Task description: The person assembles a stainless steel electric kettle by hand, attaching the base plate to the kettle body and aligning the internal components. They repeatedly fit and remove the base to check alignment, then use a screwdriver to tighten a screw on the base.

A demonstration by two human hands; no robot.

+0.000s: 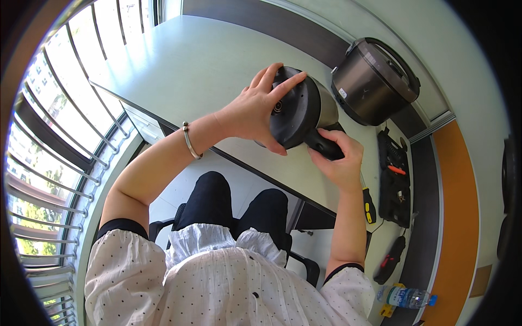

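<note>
An electric kettle (pixel 328 108) with a metal body is tipped over above the table, its black underside (pixel 293 117) turned toward me. A small round connector shows in that underside. My left hand (pixel 258 111) spans the black base, with fingers over the upper rim and thumb at the lower rim. The black handle (pixel 326 148) is wrapped by my right hand (pixel 342 157). Part of the kettle's body and its lid end are hidden behind the base.
A dark rice cooker (pixel 375 81) stands at the back right. Along the right lie an open black tool case (pixel 394 179), a yellow-and-black screwdriver (pixel 370 205), a red-and-black tool (pixel 390 261) and a water bottle (pixel 405 297). The table's front edge (pixel 255 170) runs before my knees; a barred window (pixel 54 152) is at left.
</note>
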